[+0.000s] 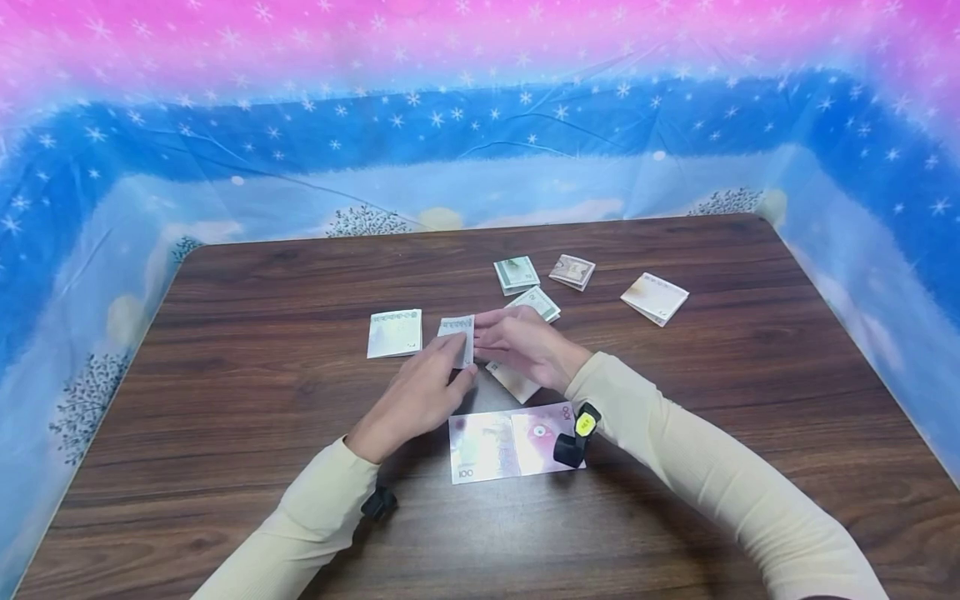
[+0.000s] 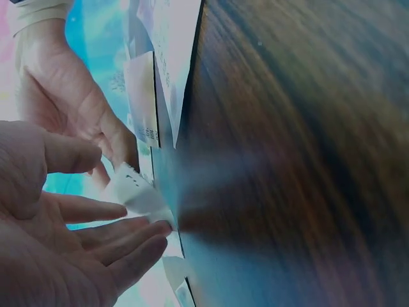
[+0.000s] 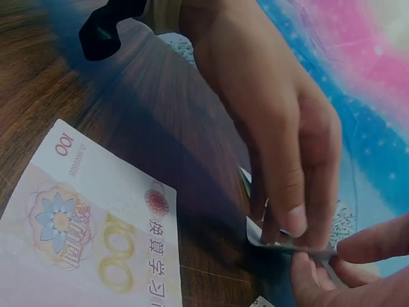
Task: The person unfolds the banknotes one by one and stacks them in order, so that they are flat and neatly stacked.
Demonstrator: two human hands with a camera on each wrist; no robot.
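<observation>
Both hands meet over a small pale banknote (image 1: 456, 327) at the middle of the table, one edge of it lifted and bent. My left hand (image 1: 420, 387) lays fairly straight fingers on the note; in the left wrist view they touch its near side. From the right, my right hand (image 1: 536, 346) reaches down and holds the note's raised edge between thumb and fingers, partly hidden by the note. In the right wrist view, the bent note (image 3: 281, 246) stands between the fingertips of both hands. Nearer me, an open pink 100 banknote (image 1: 483, 450) lies flat with a centre crease.
Folded notes lie around: a pale one (image 1: 395, 333) at left, green ones (image 1: 516, 274) and a brown one (image 1: 573, 272) behind, a cream one (image 1: 655, 298) at right. Another (image 1: 513, 382) sits partly under my right hand. A snowflake-patterned cloth (image 1: 480, 125) surrounds the wooden table (image 1: 247, 400).
</observation>
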